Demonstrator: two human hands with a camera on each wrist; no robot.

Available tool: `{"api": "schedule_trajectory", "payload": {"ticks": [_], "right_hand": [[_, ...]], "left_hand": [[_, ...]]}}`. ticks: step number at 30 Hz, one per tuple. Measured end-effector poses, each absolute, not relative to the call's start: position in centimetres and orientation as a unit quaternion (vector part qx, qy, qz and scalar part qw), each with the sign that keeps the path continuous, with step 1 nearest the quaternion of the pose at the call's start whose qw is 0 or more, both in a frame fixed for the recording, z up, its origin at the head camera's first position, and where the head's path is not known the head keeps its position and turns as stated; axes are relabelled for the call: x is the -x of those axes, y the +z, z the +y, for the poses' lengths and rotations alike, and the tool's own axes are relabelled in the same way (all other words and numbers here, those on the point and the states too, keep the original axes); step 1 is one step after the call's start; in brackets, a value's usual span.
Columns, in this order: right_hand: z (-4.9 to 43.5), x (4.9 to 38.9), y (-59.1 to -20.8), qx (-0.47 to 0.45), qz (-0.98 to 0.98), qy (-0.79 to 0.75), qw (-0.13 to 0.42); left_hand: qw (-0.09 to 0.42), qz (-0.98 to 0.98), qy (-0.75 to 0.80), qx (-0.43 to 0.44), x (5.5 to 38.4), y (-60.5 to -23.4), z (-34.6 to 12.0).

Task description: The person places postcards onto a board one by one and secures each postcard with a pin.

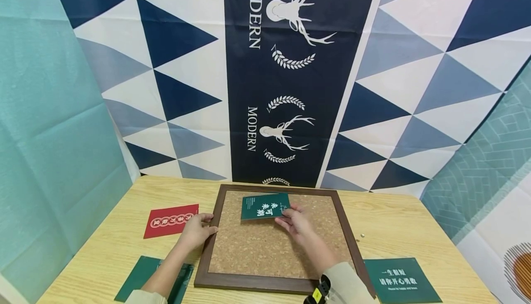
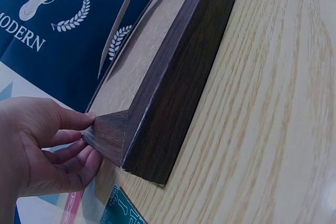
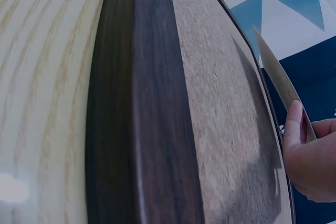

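A cork board (image 1: 265, 248) in a dark brown wooden frame lies on the table. My right hand (image 1: 296, 223) pinches a green card (image 1: 261, 206) with white Chinese characters by its near right corner, over the upper part of the cork. Seen edge-on in the right wrist view, the card (image 3: 281, 72) tilts above the board and casts a shadow on it. My left hand (image 1: 197, 231) grips the left side of the frame, thumb on top in the left wrist view, where the frame's corner (image 2: 144, 145) shows close by.
A red card (image 1: 170, 221) lies left of the board, partly behind my left hand. Green cards (image 1: 137, 274) lie under my left forearm, and another green card (image 1: 402, 278) lies at the right. A small pin-like thing (image 1: 362, 235) sits right of the frame. A patterned cloth hangs behind the table.
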State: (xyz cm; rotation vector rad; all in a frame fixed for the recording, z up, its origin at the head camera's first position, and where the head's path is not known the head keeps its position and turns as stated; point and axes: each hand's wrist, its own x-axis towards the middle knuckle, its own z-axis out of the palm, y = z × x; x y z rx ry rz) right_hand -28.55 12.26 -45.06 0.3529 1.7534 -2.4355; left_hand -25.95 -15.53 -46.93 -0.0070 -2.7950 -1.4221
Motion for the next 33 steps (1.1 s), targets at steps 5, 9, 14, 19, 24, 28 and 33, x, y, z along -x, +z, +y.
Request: {"api": "schedule_trajectory", "payload": {"ticks": [5, 9, 14, 19, 24, 28, 33], "right_hand": [[11.97, 28.54, -45.21, -0.114, 0.582, -0.803, 0.062], [11.89, 28.51, -45.36, -0.117, 0.582, -0.802, 0.063], [11.91, 28.59, -45.46, -0.121, 0.585, -0.799, 0.067], [12.03, 28.73, -45.42, -0.124, 0.595, -0.792, 0.064], [12.21, 28.74, -45.53, -0.127, 0.621, -0.771, 0.058], [12.34, 28.6, -45.61, -0.123, 0.643, -0.754, 0.056], [12.39, 28.46, -45.73, -0.114, 0.66, -0.741, 0.056]], "left_hand": [[0.004, -0.89, -0.455, 0.003, 26.03, -46.98, -15.52], [0.005, -0.891, -0.454, 0.004, 26.12, -47.06, -15.48], [0.004, -0.891, -0.454, 0.004, 26.13, -47.07, -15.48], [0.004, -0.891, -0.454, 0.001, 26.13, -47.1, -15.53], [0.006, -0.892, -0.452, 0.002, 26.14, -47.15, -15.55], [0.006, -0.89, -0.455, -0.003, 26.08, -47.25, -15.54], [0.009, -0.89, -0.457, -0.004, 26.02, -47.31, -15.53]]}}
